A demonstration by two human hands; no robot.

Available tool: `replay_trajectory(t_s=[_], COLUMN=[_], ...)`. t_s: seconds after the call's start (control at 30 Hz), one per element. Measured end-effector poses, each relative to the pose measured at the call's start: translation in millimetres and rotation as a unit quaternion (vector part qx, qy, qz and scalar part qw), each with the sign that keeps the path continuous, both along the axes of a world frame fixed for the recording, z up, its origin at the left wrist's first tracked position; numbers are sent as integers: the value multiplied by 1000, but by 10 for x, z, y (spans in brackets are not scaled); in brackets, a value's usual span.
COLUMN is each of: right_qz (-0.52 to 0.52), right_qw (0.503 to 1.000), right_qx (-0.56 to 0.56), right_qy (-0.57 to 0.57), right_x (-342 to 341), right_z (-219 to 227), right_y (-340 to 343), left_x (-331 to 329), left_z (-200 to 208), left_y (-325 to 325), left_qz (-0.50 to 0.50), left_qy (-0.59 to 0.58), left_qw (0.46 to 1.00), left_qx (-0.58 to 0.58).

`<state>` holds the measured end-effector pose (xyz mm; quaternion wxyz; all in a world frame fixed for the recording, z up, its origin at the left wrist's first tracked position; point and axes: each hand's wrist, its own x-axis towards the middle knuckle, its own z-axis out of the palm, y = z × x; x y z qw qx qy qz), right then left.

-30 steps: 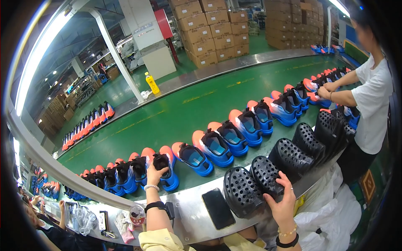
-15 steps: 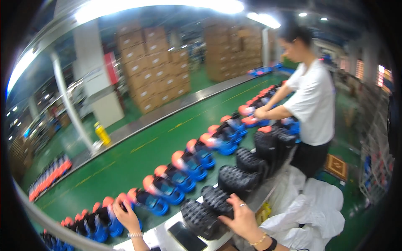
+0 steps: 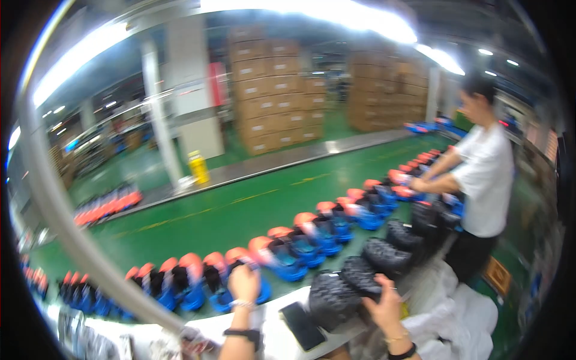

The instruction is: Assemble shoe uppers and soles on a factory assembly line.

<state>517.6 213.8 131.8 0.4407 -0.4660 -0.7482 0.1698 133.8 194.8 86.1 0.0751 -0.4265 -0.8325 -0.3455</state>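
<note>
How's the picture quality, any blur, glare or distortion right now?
Head view: blur smears the blue-and-coral sneakers and black clogs; head view, top: the overhead tube light glares white; head view, left: the pale post bows, likely fisheye distortion.

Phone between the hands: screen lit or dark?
Dark: the phone lies flat on the bench edge, its face black, with no glow showing.

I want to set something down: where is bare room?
Bare: the green belt between the shoe row and far ledge; a narrow patch of near ledge between phone and left forearm. Crowded: the belt's near side, under that row, and right of the phone, with black clogs.
</note>
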Motion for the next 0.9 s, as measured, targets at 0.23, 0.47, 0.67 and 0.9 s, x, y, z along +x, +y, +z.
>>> replay_trajectory(t_s=[0.23, 0.47, 0.67, 0.9], right_qz=[23, 221, 250, 215], right_qw=[993, 957, 966, 931], right_qx=[74, 51, 6, 0], right_qy=[88, 182, -63, -296], right_x=[-231, -1316, -2454, -3584], right_z=[206, 883, 703, 256], right_y=[-269, -1301, -1269, -651], left_x=[-224, -184, -162, -378], left_z=[-170, -631, -1061, -1155], left_y=[-275, -996, -1239, -1345], left_qz=[47, -14, -46, -58], left_qy=[-81, -51, -188, -212], left_qw=[992, 978, 963, 955], left_qx=[83, 201, 190, 197])
